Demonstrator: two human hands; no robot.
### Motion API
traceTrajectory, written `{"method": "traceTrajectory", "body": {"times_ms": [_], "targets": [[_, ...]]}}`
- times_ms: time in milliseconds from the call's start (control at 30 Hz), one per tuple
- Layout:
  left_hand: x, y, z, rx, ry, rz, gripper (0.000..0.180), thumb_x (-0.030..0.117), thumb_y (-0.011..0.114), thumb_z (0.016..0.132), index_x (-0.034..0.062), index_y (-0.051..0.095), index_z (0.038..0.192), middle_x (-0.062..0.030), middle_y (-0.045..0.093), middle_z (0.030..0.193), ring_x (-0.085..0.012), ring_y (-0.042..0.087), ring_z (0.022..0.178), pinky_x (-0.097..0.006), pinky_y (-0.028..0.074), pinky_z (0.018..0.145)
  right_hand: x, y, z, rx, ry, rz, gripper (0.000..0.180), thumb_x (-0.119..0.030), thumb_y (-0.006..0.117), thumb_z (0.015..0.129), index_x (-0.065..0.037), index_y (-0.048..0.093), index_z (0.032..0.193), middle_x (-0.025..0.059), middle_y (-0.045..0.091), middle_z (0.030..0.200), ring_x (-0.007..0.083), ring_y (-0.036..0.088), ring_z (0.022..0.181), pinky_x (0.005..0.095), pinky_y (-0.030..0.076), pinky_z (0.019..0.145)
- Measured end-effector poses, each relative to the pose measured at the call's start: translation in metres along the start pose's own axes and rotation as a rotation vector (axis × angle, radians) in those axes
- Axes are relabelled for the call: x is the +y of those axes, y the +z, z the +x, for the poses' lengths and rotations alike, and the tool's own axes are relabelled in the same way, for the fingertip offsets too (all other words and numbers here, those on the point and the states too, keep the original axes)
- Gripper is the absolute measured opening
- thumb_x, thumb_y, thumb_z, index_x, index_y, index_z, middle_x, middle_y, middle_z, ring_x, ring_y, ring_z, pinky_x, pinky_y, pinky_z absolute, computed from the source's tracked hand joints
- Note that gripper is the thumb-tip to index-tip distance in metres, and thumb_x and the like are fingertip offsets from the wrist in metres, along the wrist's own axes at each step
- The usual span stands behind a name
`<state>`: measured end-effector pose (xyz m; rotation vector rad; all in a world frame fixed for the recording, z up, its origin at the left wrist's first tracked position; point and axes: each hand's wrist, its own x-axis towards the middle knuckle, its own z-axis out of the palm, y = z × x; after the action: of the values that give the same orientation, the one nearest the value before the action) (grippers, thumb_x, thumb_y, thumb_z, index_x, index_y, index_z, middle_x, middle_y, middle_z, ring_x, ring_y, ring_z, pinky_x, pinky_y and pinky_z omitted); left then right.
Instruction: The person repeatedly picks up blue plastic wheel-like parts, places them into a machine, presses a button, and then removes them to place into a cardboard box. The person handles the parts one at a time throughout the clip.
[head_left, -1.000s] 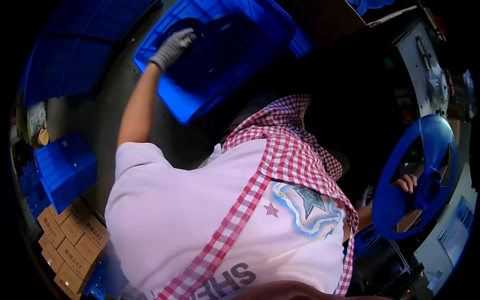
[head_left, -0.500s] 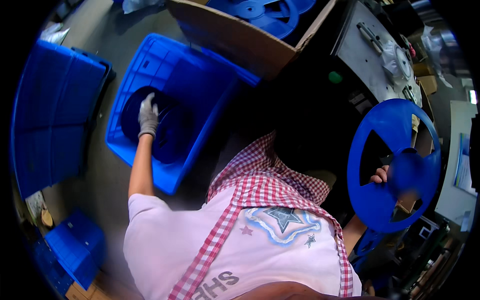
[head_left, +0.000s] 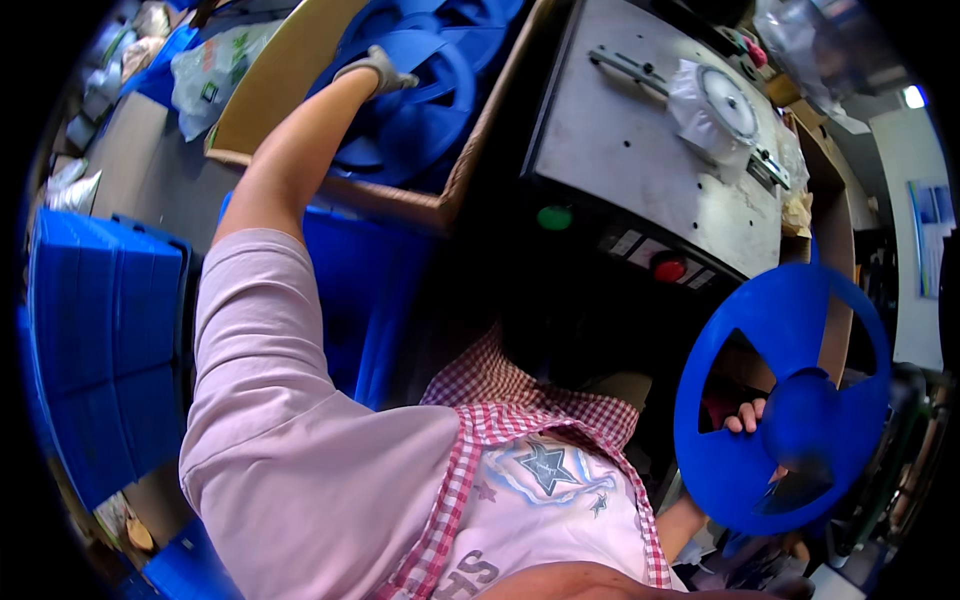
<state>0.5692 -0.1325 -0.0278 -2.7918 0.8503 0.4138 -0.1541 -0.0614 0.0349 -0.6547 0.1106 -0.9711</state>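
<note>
My left hand [head_left: 378, 72], in a pale glove, reaches into a cardboard box [head_left: 262, 98] at the top of the head view. Its fingers are spread over the blue plastic reel discs [head_left: 425, 118] lying inside, and it grips none that I can see. On the right, my bare right hand [head_left: 745, 416] holds a large blue reel disc [head_left: 768, 487] upright, its fingers coming through a cut-out beside the hub. The rest of that hand is hidden behind the disc.
A metal-topped machine [head_left: 610, 120] with a green button [head_left: 554, 217] and a red button [head_left: 668, 265] stands right of the box. Below the box is a blue bin [head_left: 345, 290]. Stacked blue bins [head_left: 105, 340] stand at the left.
My left hand has come out of the blue bin, where it was at dark discs, and moved up to the cardboard box. The right hand still holds its disc, now slightly lower in view.
</note>
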Motion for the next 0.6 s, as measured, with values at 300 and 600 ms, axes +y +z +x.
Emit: {"method": "traceTrajectory", "body": {"times_ms": [300, 600], "targets": [[-0.003, -0.050, -0.058, 0.462, 0.149, -0.386, 0.102, 0.041, 0.075, 0.073, 0.0046, 0.015, 0.147, -0.0271, 0.049, 0.132, -0.0374, 0.049, 0.125, -0.046, 0.037, 0.106, -0.008, 0.008, -0.013, -0.005, 0.014, 0.028, 0.065, -0.033, 0.065, 0.085, 0.003, 0.033, 0.128, 0.0141, 0.039, 0.114, 0.0240, 0.043, 0.105, 0.0406, 0.041, 0.094], [0.043, -0.103, -0.333, 1.414, 1.248, -0.433, 0.044, 0.018, 0.066, 0.082, 0.0078, 0.053, 0.122, -0.0146, 0.059, 0.117, -0.0332, 0.054, 0.113, -0.042, 0.042, 0.097, 0.085, 0.046, 0.041, 0.101, 0.303, 0.293, 0.074, -0.051, 0.046, 0.089, 0.001, 0.032, 0.139, 0.0204, 0.050, 0.117, 0.0293, 0.054, 0.103, 0.0417, 0.047, 0.090]]}}
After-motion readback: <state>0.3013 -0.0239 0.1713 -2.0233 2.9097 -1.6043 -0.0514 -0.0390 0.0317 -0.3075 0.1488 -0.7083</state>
